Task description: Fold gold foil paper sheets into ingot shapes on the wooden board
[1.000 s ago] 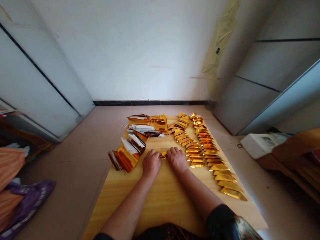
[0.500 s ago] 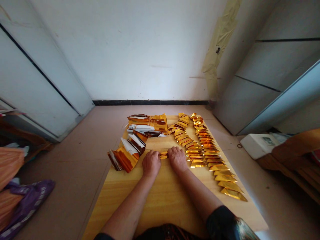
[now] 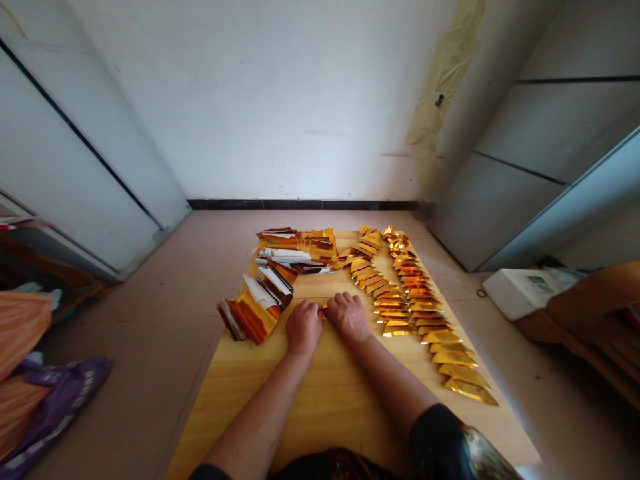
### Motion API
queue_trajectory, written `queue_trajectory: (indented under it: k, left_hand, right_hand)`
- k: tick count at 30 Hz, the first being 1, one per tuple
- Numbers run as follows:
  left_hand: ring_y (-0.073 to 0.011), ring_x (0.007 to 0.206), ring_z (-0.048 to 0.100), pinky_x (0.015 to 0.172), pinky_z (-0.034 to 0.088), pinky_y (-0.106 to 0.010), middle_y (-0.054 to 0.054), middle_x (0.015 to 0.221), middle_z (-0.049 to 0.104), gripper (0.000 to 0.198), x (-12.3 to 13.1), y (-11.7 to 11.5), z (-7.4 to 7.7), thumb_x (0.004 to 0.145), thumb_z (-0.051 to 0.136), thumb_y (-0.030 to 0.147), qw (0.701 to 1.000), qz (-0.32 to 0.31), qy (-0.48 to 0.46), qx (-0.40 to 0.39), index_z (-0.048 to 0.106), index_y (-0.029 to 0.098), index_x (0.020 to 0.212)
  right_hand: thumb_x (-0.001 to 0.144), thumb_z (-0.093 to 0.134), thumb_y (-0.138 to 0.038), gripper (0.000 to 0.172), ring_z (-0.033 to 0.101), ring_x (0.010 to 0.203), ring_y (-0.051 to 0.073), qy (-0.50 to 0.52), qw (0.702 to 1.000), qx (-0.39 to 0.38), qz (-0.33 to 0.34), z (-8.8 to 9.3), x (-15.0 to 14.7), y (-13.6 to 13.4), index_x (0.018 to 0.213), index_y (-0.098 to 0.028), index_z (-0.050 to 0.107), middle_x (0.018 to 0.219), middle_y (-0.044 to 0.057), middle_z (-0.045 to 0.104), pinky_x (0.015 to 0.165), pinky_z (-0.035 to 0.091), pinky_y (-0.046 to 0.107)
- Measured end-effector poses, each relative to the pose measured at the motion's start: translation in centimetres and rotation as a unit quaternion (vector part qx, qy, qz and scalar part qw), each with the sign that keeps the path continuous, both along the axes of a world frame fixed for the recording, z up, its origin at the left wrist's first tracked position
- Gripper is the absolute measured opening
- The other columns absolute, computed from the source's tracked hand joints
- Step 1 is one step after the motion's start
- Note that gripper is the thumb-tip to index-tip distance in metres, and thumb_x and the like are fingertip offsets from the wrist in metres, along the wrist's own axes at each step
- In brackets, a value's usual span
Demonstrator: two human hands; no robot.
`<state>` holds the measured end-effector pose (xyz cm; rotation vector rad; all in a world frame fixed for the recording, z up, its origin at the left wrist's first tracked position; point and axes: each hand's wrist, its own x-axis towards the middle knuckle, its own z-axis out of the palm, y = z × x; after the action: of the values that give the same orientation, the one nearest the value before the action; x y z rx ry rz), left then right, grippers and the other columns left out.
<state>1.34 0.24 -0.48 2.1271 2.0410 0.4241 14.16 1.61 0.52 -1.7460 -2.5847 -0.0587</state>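
Close together over the middle of the wooden table, my left hand point(image 3: 305, 327) and my right hand point(image 3: 349, 316) are both closed on one small piece of folded gold foil paper point(image 3: 325, 311). Only a sliver of it shows between my fingers; the rest is hidden. To the left lie curled sheets of gold foil paper point(image 3: 255, 317) with white backs. On the right, folded gold paper ingots point(image 3: 457, 370) overlap in a long row, and a second curved row of ingots point(image 3: 373, 280) runs beside it.
The wooden table point(image 3: 240, 393) stands on a tiled floor before a white wall point(image 3: 300, 120). A purple bag point(image 3: 65, 400) is on the left. To the right are a grey cabinet point(image 3: 505, 180), a white box point(image 3: 515, 293) and a brown wooden piece of furniture point(image 3: 590, 320).
My right hand has moved left, nearer my left hand, so less of the gold foil paper shows between them. The left hand has barely moved.
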Motion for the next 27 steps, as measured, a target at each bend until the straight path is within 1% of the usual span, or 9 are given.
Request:
queue_trajectory:
  k: [4, 10, 18, 23, 27]
  left_hand:
    - [-0.0195, 0.091, 0.059, 0.074, 0.043, -0.028, -0.006, 0.092, 0.065, 0.021, 0.2, 0.0, 0.3, 0.088, 0.046, 0.022, 1.0, 0.007, 0.003, -0.004, 0.066, 0.02, 0.088]
    - [-0.0185, 0.089, 0.06, 0.069, 0.042, -0.027, -0.005, 0.092, 0.065, 0.018, 0.2, 0.1, 0.7, 0.087, 0.047, 0.021, 1.0, 0.02, 0.0, -0.022, 0.065, 0.02, 0.086]
    - [-0.017, 0.091, 0.06, 0.069, 0.041, -0.025, -0.004, 0.094, 0.066, 0.017, 0.1, 0.3, 0.8, 0.088, 0.048, 0.022, 0.999, 0.017, -0.02, -0.033, 0.065, 0.022, 0.09]
    - [-0.0171, 0.092, 0.06, 0.069, 0.042, -0.026, -0.003, 0.095, 0.067, 0.017, 0.3, 0.4, 1.1, 0.085, 0.05, 0.02, 0.998, 0.027, -0.032, -0.043, 0.066, 0.022, 0.091]
    - [-0.0173, 0.088, 0.061, 0.067, 0.041, -0.025, -0.003, 0.091, 0.066, 0.011, 0.4, 0.5, 1.3, 0.084, 0.055, 0.027, 0.998, 0.033, -0.03, -0.053, 0.064, 0.022, 0.087]
  right_hand:
    - [0.095, 0.042, -0.023, 0.017, 0.051, 0.095, 0.021, 0.006, 1.0, -0.006, -0.008, -0.2, -0.1, 0.0, 0.094, -0.019, 0.059, 0.097, 0.008, 0.061, 0.074, 0.034, 0.032]
    - [0.093, 0.043, -0.022, 0.017, 0.053, 0.092, 0.021, 0.02, 1.0, 0.006, -0.02, -0.5, 0.0, 0.3, 0.091, -0.019, 0.059, 0.094, 0.008, 0.062, 0.073, 0.034, 0.032]
    - [0.09, 0.05, -0.032, 0.015, 0.057, 0.092, 0.019, 0.053, 0.994, -0.013, -0.09, -0.3, 0.4, 0.5, 0.093, -0.02, 0.057, 0.094, 0.006, 0.064, 0.074, 0.033, 0.03]
    - [0.089, 0.05, -0.033, 0.014, 0.058, 0.093, 0.017, 0.065, 0.992, -0.04, -0.103, 0.1, 0.5, 0.6, 0.094, -0.021, 0.057, 0.095, 0.005, 0.065, 0.073, 0.033, 0.028]
    - [0.089, 0.05, -0.033, 0.014, 0.058, 0.092, 0.016, 0.079, 0.989, -0.051, -0.11, 0.4, 0.5, 0.6, 0.093, -0.021, 0.057, 0.095, 0.003, 0.065, 0.073, 0.032, 0.027]
